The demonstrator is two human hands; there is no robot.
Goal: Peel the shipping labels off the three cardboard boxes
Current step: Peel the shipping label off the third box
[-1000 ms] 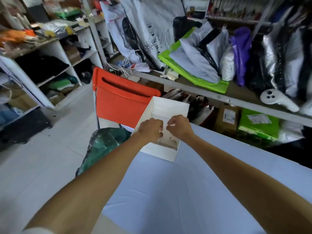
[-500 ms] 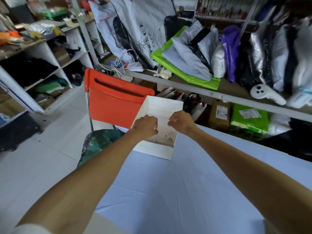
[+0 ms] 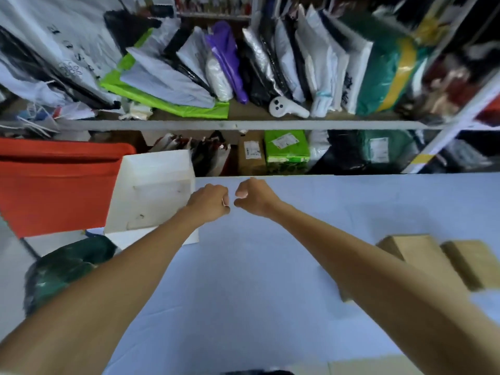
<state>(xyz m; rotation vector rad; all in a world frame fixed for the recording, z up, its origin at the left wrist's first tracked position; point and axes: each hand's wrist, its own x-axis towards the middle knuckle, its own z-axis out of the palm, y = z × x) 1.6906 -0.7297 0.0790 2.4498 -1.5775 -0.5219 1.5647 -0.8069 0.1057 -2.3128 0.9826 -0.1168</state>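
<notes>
Hands, both bare, hover almost knuckle to knuckle over a desk (image 3: pixel 243 307) draped in pale blue cloth. The left hand (image 3: pixel 209 204) has its fingers (image 3: pixel 220 197) curled tight; a thin pale sliver shows at their edge, perhaps a scrap of label, too small to be sure. The right hand (image 3: pixel 255 198) is also closed, fingers (image 3: pixel 239 194) tucked under the thumb, with nothing visible in them. Just left of the fingers sits a white tray (image 3: pixel 151 193).

Two cardboard boxes (image 3: pixel 416 251) lie well to the right of the fingers and nearer the person, one partly hidden behind the right forearm. No label shows on their visible faces; a third box cannot be made out.

If that sliver is peeled waste, the tray looks like the place for it. The next box probably wants drawing in front of both hands, one hand pressing it flat while the other lifts a label corner with a nail and pulls low and slowly, so the paper comes away whole.
</notes>
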